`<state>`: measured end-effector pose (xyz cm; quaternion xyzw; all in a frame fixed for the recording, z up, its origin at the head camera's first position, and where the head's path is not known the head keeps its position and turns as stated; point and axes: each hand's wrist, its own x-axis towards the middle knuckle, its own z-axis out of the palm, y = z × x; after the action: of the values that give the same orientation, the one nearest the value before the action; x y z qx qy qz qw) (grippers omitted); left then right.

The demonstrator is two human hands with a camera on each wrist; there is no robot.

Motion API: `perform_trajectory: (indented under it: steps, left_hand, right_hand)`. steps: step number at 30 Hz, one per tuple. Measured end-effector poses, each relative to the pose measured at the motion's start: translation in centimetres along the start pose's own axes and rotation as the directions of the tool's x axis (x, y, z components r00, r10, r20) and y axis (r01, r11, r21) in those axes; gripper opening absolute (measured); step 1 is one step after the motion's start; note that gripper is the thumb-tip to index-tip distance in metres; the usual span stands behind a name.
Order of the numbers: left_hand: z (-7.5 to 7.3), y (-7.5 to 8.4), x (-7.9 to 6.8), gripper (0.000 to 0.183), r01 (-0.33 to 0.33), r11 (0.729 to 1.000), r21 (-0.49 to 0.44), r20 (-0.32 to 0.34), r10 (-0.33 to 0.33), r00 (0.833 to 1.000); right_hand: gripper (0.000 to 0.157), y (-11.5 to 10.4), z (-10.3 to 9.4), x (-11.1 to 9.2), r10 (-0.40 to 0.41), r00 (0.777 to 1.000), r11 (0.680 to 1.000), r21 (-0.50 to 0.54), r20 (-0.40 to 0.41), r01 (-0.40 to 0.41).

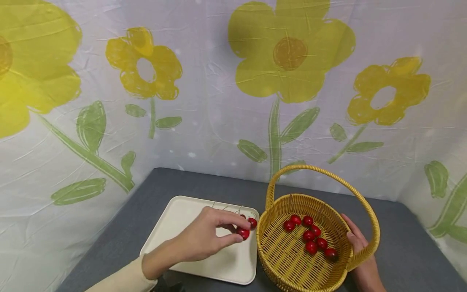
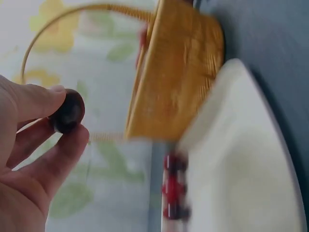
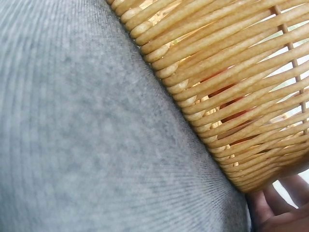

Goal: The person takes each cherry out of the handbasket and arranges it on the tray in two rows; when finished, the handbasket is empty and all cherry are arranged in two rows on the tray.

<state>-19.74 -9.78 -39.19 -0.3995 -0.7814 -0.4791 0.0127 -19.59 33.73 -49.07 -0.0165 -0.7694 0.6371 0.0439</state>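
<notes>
My left hand [image 1: 204, 235] pinches a dark red cherry [image 1: 242, 233] between thumb and fingertips, above the right part of a white tray [image 1: 233, 263]. In the left wrist view the pinched cherry [image 2: 71, 111] looks nearly black, held clear of the tray. Behind those fingers, more cherries [image 1: 252, 223] with thin stems lie along the tray's far right edge. To the right stands a yellow woven basket [image 1: 281, 251] with several cherries [image 1: 308, 235] on its bottom. My right hand [image 1: 363, 259] holds the basket's right side, its fingers [image 3: 277, 203] against the outer wall in the right wrist view.
A tall arched handle [image 1: 321, 168] rises over the basket. Tray and basket stand side by side on a dark grey tabletop [image 1: 120, 243]. A pale cloth printed with yellow flowers [image 1: 204, 134] hangs behind and at the sides.
</notes>
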Motion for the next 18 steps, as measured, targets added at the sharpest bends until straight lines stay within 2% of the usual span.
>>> perform_trajectory:
  steps: [5,10,14,18]
  left_hand:
    - [-4.4,-1.9,-3.4,0.032,0.063,0.998,0.011,-0.103,-0.061,0.993]
    - [-7.6,-3.3,-6.1,0.036,0.139,0.988,0.072,-0.213,-0.121,0.970]
    - [-9.0,-4.5,-6.9,0.034,0.197,0.976,0.093,-0.259,-0.168,0.951]
    - [-10.0,-5.9,-6.8,0.032,0.240,0.959,0.149,-0.285,-0.190,0.939]
  right_hand:
    - [0.062,0.0,0.1,-0.1,-0.039,0.999,0.999,-0.005,-0.005,0.039]
    - [0.062,-0.1,0.0,-0.1,-0.022,1.000,1.000,0.001,-0.004,0.022]
    - [0.064,-0.3,-0.1,0.0,-0.002,1.000,1.000,0.006,-0.002,0.002]
    - [0.062,-0.3,-0.4,-0.1,0.008,1.000,1.000,-0.013,-0.003,-0.008]
